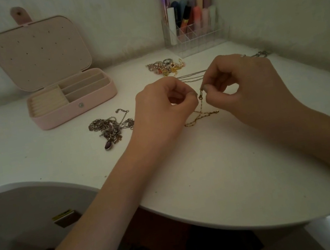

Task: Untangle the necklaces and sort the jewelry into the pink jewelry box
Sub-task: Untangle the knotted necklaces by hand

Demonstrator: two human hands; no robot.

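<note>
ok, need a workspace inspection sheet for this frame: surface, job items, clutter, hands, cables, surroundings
surface: white table with a curved front edge, a few small specks on it.
job's things: pink jewelry box open, lid upright, compartments look empty; tangled silver necklaces with a dark pendant lying right of the box; gold chain partly lifted between the hands; pile of rings and small jewelry behind the hands; thin silver chains beside that pile.
clutter: clear organizer with pens and markers, at the back.
grippers: left hand and right hand each pinch the gold chain near its clasp.
cables: nothing seen.
surroundings: pale walls meeting in a corner; dim light.
</note>
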